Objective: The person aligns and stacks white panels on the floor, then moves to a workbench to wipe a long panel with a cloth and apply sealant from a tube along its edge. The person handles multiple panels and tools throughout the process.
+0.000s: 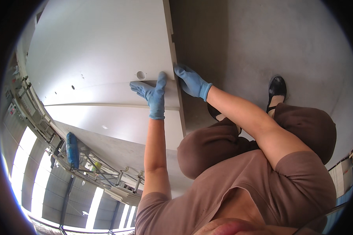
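Two hands in blue gloves are at a large pale panel (pixel 102 43), which takes up the upper left of the view, its right-hand edge standing beside the grey floor (pixel 259 35). The left hand (pixel 153 93) is spread wide, thumb raised away from the fingers, over the panel's face just below a round hole (pixel 141 75); it grasps nothing. The right hand (pixel 193 83) is at the panel's edge, its fingers together and slightly bent, the tips close against that edge; whether they grip it cannot be told. A second pale surface (pixel 117 119) lies below the panel, past a long, thin edge line, and a small dark oval hole (pixel 73 87) shows farther left. The person crouches in brown trousers (pixel 208 147) and black shoes (pixel 277 88). At lower left are a blue bundle (pixel 72 150) and bright windows (pixel 94 207).
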The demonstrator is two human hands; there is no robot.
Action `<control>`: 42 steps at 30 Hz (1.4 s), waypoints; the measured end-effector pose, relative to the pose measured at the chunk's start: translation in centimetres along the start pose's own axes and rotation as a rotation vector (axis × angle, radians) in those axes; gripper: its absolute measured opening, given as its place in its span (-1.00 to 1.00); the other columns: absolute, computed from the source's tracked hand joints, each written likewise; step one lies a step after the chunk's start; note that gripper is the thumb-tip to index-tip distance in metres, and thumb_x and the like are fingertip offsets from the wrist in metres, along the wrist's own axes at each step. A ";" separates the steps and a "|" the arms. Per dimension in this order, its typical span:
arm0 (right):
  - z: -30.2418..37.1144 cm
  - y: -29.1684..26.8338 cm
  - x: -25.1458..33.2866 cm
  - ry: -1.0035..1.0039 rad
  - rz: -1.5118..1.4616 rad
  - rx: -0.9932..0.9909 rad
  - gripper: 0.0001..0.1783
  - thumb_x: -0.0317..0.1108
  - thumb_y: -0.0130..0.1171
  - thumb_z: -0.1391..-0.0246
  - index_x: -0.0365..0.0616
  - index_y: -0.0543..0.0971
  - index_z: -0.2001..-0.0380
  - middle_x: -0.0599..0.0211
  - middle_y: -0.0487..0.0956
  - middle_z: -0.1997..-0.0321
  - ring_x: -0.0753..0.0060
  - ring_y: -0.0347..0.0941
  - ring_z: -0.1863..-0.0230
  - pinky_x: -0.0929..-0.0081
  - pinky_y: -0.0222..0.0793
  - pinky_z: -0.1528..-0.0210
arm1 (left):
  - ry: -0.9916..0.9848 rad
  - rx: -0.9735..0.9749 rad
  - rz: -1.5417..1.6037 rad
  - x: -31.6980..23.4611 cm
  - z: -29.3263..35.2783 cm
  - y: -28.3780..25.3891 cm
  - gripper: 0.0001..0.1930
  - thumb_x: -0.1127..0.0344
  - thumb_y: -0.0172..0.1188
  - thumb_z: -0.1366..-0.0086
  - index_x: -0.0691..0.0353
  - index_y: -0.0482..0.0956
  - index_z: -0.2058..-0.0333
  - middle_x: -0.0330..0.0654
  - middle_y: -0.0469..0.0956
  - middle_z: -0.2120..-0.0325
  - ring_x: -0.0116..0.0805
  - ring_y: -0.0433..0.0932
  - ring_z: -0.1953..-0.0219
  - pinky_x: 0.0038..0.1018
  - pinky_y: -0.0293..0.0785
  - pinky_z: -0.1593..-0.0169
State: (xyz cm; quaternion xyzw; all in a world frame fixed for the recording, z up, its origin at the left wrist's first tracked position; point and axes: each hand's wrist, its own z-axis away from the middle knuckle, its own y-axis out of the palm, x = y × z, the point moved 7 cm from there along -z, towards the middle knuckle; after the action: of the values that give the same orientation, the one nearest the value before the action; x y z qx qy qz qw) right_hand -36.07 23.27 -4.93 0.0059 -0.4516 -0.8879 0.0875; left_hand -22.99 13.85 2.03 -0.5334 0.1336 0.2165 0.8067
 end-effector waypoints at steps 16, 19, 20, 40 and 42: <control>0.0 0.2 -0.8 0.052 -0.035 -0.030 -0.41 0.08 0.19 -0.41 -0.03 0.45 -0.31 0.43 0.57 -0.19 0.49 0.48 -0.17 0.40 0.45 -0.25 | 0.000 0.034 0.006 0.9 0.2 1.0 0.61 -0.53 0.40 -0.04 0.57 -0.53 -0.46 0.42 -0.57 -0.51 0.18 -0.67 -0.58 -0.06 -0.60 -0.55; 0.5 0.1 -0.5 0.111 0.015 -0.014 -0.50 -0.01 0.14 -0.45 0.03 0.44 -0.32 0.47 0.53 -0.24 0.52 0.42 -0.23 0.41 0.35 -0.34 | -0.004 0.054 0.014 0.4 0.4 0.8 0.63 -0.48 0.46 -0.01 0.59 -0.55 -0.45 0.42 -0.57 -0.51 0.18 -0.69 -0.57 -0.04 -0.61 -0.55; 0.6 -0.2 -0.5 0.143 0.028 -0.031 -0.54 -0.05 0.12 -0.47 0.06 0.44 -0.31 0.50 0.51 -0.26 0.53 0.40 -0.25 0.42 0.30 -0.39 | -0.004 0.060 -0.001 0.3 0.5 0.8 0.64 -0.45 0.49 0.01 0.60 -0.56 -0.44 0.45 -0.57 -0.50 0.20 -0.70 -0.57 -0.02 -0.61 -0.55; 0.5 -1.0 -1.5 0.073 0.114 -0.052 -0.56 0.02 0.26 -0.38 0.13 0.49 -0.19 0.66 0.49 -0.10 0.68 0.33 -0.14 0.53 0.28 -0.25 | 0.036 0.056 -0.007 0.5 0.3 0.9 0.70 -0.46 0.54 0.08 0.62 -0.59 -0.43 0.50 -0.58 -0.49 0.24 -0.69 -0.57 0.04 -0.64 -0.54; 0.6 -1.0 -1.4 0.082 0.141 -0.082 -0.50 0.05 0.25 -0.39 0.06 0.47 -0.23 0.59 0.50 -0.12 0.64 0.35 -0.15 0.51 0.31 -0.24 | 0.029 0.063 0.009 0.7 0.3 1.0 0.70 -0.46 0.53 0.08 0.62 -0.59 -0.43 0.51 -0.58 -0.48 0.24 -0.69 -0.56 0.03 -0.65 -0.54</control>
State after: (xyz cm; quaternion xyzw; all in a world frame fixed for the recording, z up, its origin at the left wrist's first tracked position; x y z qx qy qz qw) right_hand -34.87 24.51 -5.48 0.0068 -0.4103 -0.8963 0.1681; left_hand -22.89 14.62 1.05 -0.5101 0.1545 0.2080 0.8202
